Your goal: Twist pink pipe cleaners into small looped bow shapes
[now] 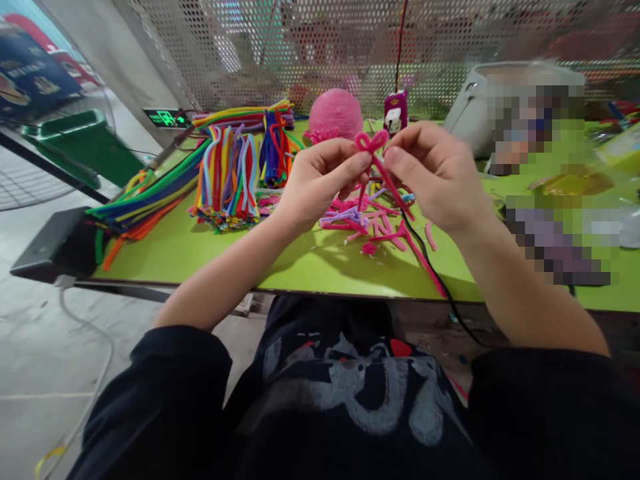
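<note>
Pink pipe cleaner [379, 160] slants loops-up, tails down-right; left hand [320, 180] and right hand [435, 177] grips pinch it.

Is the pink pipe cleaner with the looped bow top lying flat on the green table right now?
No, the pink pipe cleaner with the looped bow top is held up above the green table, pinched between the left hand and right hand.
</note>
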Available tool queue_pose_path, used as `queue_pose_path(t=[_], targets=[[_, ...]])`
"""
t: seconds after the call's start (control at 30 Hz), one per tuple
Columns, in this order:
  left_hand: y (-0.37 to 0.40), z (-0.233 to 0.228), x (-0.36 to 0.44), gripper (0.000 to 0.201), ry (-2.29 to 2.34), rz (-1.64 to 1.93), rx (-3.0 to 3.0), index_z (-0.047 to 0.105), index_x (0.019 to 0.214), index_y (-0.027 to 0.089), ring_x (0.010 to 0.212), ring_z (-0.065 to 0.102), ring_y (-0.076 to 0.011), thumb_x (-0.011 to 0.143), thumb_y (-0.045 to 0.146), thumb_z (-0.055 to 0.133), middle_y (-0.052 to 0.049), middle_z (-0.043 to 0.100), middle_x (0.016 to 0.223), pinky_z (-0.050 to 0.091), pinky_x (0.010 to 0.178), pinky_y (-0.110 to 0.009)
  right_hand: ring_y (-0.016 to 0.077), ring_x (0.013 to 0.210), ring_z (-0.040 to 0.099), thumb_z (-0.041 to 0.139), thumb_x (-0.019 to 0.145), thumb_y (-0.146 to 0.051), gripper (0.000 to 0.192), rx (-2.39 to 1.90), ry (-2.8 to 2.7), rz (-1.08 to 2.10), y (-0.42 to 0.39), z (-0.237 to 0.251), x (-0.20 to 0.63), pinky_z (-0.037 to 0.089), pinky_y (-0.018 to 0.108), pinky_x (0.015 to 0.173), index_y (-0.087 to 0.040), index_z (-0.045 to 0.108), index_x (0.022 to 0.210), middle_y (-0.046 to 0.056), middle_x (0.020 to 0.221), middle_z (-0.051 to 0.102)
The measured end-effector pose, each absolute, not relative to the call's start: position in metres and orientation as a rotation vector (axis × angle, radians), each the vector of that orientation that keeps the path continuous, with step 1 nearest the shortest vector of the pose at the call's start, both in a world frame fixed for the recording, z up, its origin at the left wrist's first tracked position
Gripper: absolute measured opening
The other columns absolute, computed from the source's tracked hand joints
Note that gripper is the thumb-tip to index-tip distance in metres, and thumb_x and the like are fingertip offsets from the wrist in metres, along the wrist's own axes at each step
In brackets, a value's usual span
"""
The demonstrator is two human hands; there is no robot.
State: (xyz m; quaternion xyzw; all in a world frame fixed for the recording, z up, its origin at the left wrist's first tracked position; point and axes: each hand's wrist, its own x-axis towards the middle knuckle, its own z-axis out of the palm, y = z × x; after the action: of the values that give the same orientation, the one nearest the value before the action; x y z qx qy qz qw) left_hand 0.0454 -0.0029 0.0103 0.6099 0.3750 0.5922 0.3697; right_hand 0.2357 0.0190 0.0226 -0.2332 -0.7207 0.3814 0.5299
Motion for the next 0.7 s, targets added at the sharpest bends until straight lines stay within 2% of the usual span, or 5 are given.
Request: queue_pose_path(t=[0.13,0.23,0.33,0.57,0.7], targets=[[-0.001,0.005,0.047,0.03,0.964,1.553,1.599,0.066,0.082,0.023,0.051,0.057,-0.0073,0.097,0.042,0.084,0.003,0.062,0.066,0.046,0.048,-0.023,0.0148,0.061,0.055,0.083,0.095,-0.055,0.035,-0.612,-1.768,1.102,0.01,0.02,0.232,0.049,0.03,0.056,-0.027,0.064,0.088,-0.003,0.072,0.062],[0.002,0.004,0.04,0.023,0.914,1.516,1.675,0.069,0.091,0.024,0.048,0.056,-0.0063,0.098,0.043,0.082,0.003,0.061,0.069,0.044,0.046,-0.022,0.0117,0.051,0.04,0.079,0.096,-0.04,0.029,-0.581,-1.759,1.296,0.008,0.025,0.233,0.034,0.028,0.047,-0.025,0.061,0.08,-0.005,0.061,0.05],[0.005,0.007,0.03,0.021,0.875,1.402,1.861,0.07,0.095,0.024,0.05,0.059,-0.0068,0.102,0.044,0.075,0.003,0.064,0.072,0.045,0.046,-0.022,0.0097,0.05,0.029,0.077,0.093,-0.027,0.023,-0.59,-1.809,1.309,0.008,0.03,0.237,0.02,0.029,0.047,-0.023,0.061,0.077,-0.006,0.058,0.043],[-0.001,0.019,0.023,0.027,1.028,1.309,2.242,0.068,0.091,0.022,0.069,0.071,-0.0122,0.103,0.046,0.072,0.0,0.069,0.076,0.058,0.064,-0.026,0.0133,0.062,0.038,0.084,0.095,-0.032,0.034,-0.7,-2.03,0.785,0.004,0.028,0.238,0.029,0.032,0.057,-0.023,0.06,0.074,-0.003,0.066,0.046],[-0.004,0.022,0.021,0.028,1.095,1.274,2.347,0.063,0.084,0.023,0.07,0.069,-0.0133,0.101,0.042,0.072,0.0,0.064,0.071,0.058,0.071,-0.028,0.0147,0.062,0.041,0.082,0.095,-0.031,0.025,-0.761,-2.049,0.614,0.002,0.026,0.236,0.034,0.034,0.061,-0.023,0.065,0.078,-0.002,0.064,0.047]])
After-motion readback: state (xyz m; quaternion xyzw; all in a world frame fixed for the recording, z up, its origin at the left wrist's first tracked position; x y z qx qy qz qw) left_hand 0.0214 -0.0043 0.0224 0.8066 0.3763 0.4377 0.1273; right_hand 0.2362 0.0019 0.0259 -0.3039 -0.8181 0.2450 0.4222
